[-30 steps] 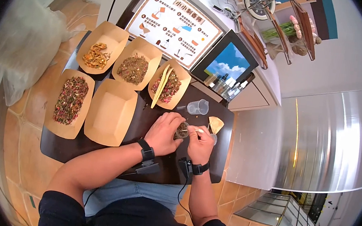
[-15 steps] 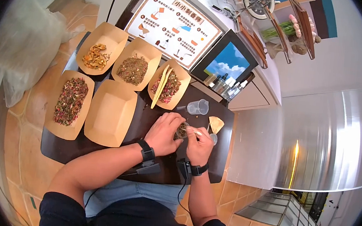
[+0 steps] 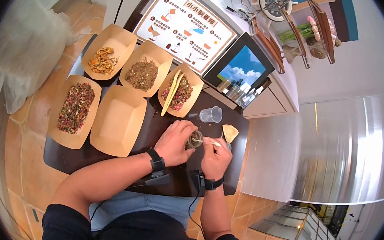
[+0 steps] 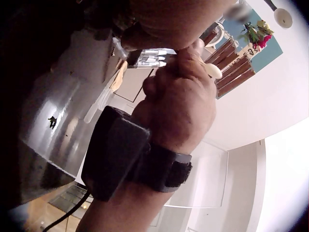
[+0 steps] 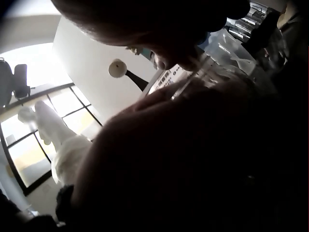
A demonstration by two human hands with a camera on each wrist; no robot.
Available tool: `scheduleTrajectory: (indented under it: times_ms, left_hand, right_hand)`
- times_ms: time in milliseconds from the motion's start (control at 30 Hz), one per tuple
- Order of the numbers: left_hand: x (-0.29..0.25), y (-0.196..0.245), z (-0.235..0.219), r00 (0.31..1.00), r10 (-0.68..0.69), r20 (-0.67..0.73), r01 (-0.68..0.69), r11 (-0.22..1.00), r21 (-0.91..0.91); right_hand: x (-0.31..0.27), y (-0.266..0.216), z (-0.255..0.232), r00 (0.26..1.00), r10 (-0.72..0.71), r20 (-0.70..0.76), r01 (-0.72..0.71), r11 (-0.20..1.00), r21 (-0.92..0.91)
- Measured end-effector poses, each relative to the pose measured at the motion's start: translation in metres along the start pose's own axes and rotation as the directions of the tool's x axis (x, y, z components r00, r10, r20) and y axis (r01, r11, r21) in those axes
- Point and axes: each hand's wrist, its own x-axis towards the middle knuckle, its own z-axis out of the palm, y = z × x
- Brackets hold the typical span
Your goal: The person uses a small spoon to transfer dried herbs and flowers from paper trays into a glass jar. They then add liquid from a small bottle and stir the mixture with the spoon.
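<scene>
My left hand (image 3: pixel 174 143) rests on the dark table and curls round a small glass jar (image 3: pixel 194 139) that holds dark dried bits. Just right of it, my right hand (image 3: pixel 216 161) pinches a thin stick (image 3: pixel 215 144) with a pale rounded end. The stick's other end reaches over the jar's mouth. In the left wrist view, the stick's whitish knob (image 4: pixel 214 71) pokes out beside the right hand's curled fingers. The right wrist view is mostly dark; a clear rod-like length shows at the fingertips there. A clear plastic measuring cup (image 3: pixel 210 115) stands behind the jar.
Kraft paper trays (image 3: pixel 118 120) stand at the left, several with dried petals and herbs. Wooden tongs (image 3: pixel 171 93) lie across one. Right of the jar are a tan paper cone (image 3: pixel 230 133) and a small clear container. An instruction sheet (image 3: pixel 186 28) and small bottles (image 3: pixel 238 91) stand behind.
My right hand has shifted slightly right with the stick, away from the jar, so more of the jar's mouth shows. My left hand stays in place on the jar.
</scene>
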Motion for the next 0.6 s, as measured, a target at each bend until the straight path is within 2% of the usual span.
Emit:
scheduleTrajectory:
  times_ms: [33, 100, 167, 200, 300, 433, 467, 500, 567, 600]
  left_hand:
    - [-0.001, -0.001, -0.001, 1.000, -0.005, -0.002, 0.005, 1.000, 0.001]
    - [-0.001, 0.000, 0.000, 1.000, 0.001, -0.004, -0.001, 1.000, 0.021]
    - [-0.001, 0.000, 0.003, 1.000, 0.005, 0.003, -0.005, 1.000, 0.017]
    - [0.000, -0.002, 0.002, 1.000, 0.004, -0.002, -0.004, 1.000, 0.024]
    - [-0.001, 0.000, 0.000, 1.000, 0.002, -0.008, -0.002, 1.000, 0.013]
    - [0.000, -0.005, 0.004, 1.000, 0.014, -0.013, -0.013, 0.999, 0.034]
    - [0.001, -0.005, 0.003, 1.000, 0.014, -0.019, -0.013, 0.999, 0.038]
    - [0.000, -0.004, 0.002, 1.000, 0.010, -0.012, -0.009, 1.000, 0.028]
    - [-0.001, -0.003, 0.001, 1.000, 0.007, -0.003, -0.007, 1.000, 0.017]
    - [-0.001, -0.004, 0.002, 1.000, 0.011, -0.010, -0.011, 1.000, 0.024]
  right_hand:
    - [-0.002, -0.005, -0.002, 0.999, -0.018, -0.045, 0.017, 1.000, -0.002]
    - [-0.001, -0.002, -0.001, 1.000, -0.014, -0.023, 0.013, 1.000, -0.024]
    - [0.001, 0.005, 0.003, 0.994, 0.057, 0.091, -0.057, 0.998, -0.008]
    - [-0.001, 0.003, 0.001, 0.997, 0.073, 0.038, -0.073, 0.997, 0.013]
    - [-0.002, 0.004, -0.003, 0.999, 0.042, -0.004, -0.042, 0.997, 0.061]
    - [0.000, 0.008, 0.002, 0.988, 0.101, 0.119, -0.105, 0.994, 0.032]
    - [0.001, 0.008, 0.002, 0.993, 0.092, 0.075, -0.098, 0.992, 0.084]
    - [0.000, 0.009, 0.004, 0.993, 0.090, 0.082, -0.097, 0.991, 0.087]
    - [-0.003, 0.011, 0.007, 0.992, 0.087, 0.088, -0.105, 0.968, 0.229]
    - [-0.005, 0.013, 0.012, 0.992, 0.058, 0.114, -0.082, 0.970, 0.227]
